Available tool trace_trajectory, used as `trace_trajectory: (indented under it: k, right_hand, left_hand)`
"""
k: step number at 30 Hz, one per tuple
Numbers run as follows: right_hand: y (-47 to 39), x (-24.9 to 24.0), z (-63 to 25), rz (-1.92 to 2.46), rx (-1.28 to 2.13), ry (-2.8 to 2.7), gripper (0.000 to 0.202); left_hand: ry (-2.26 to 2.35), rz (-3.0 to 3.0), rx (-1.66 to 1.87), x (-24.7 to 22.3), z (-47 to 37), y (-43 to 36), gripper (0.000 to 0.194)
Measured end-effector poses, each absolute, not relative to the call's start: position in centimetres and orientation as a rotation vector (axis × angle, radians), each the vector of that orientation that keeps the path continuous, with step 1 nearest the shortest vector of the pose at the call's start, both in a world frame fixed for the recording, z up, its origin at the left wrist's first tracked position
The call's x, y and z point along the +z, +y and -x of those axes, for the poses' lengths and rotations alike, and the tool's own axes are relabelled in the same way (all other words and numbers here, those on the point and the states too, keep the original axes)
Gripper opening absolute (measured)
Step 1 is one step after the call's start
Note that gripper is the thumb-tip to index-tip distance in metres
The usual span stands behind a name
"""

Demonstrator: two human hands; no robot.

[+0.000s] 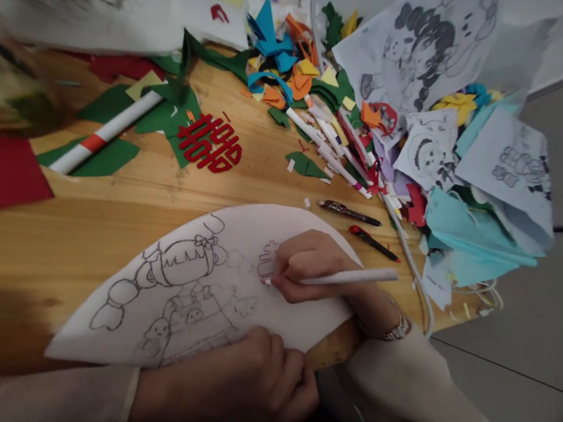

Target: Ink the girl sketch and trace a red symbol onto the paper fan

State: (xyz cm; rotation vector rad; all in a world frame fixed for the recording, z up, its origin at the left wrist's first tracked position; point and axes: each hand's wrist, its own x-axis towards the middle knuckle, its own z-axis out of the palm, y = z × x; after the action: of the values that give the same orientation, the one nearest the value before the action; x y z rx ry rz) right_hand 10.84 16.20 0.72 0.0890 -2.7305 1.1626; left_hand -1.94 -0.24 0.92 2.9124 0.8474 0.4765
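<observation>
A white paper with a curved top edge (279,231) lies tilted in front of me. It carries a line drawing of a child figure (185,265), with dark outlines on the head and braid and fainter lines below. My right hand (308,267) pinches a slim white marker (350,276), its tip touching the paper beside a small reddish, hand-like outline (267,260). Curled at the paper's lower edge is my left hand (253,382), its fingers closed there; their tips are hidden. A bracelet (399,324) circles the right wrist.
Red paper-cut characters (211,142) and a white marker with an orange band (106,133) lie beyond the paper. Two pens (349,212) rest near several markers (329,142). Coloured scraps (276,46), printed drawings (424,45) and a white cable (412,258) crowd the right.
</observation>
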Motion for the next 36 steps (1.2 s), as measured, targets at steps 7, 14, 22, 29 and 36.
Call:
trace_trajectory:
  k: [7,14,22,29,36]
  right_hand:
    - [16.52,1.19,-10.82,-0.129,1.165,-2.756,0.038]
    - [16.57,1.28,-10.94,-0.093,1.188,-2.774,0.039]
    - [16.41,0.93,-10.92,-0.091,1.221,-2.715,0.039]
    - [16.64,1.02,-11.09,-0.148,1.237,-2.733,0.036]
    - [16.58,0.77,-11.20,-0.189,1.174,-2.842,0.035]
  left_hand:
    - [0.857,-2.920,0.508,0.76,1.90,-0.38,0.024]
    - [0.852,-2.932,0.509,0.82,2.08,-0.19,0.025]
    - [0.840,-2.921,0.461,1.09,2.05,-0.20,0.027]
    - [0.833,-2.927,0.464,1.16,2.20,-0.13,0.025]
    - [0.839,-2.925,0.465,0.97,2.09,-0.31,0.026]
